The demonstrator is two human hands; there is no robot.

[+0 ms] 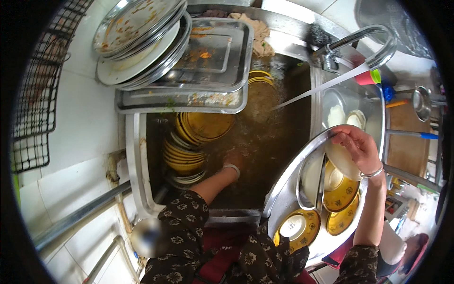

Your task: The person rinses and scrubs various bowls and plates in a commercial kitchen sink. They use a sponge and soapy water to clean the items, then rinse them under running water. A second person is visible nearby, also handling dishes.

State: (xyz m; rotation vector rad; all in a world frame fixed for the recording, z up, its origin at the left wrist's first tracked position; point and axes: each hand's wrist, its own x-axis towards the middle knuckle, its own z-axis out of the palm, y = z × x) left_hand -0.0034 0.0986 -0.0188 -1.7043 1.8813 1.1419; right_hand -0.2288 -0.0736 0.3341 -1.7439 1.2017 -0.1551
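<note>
My left hand (236, 158) is under the murky water of a metal sink (136, 159), so its fingers and anything in them are hidden. Beside it, yellow plates (182, 156) stand stacked in the water at the sink's left. My right hand (356, 147) is over the far rim of a large metal basin (280, 184), its fingers curled by a pale, translucent bowl or dish (342, 159); whether it grips this or the rim is unclear. Below it in the basin lie yellow patterned plates (299, 227) and a metal-rimmed dish (310, 181).
Soiled metal trays (220, 56) and stacked dirty plates (134, 32) rest over the sink's far left. Water runs from a curved faucet (386, 42) into the sink. A beige cloth (259, 33) lies at the back edge. A wire rack (39, 99) hangs at the left.
</note>
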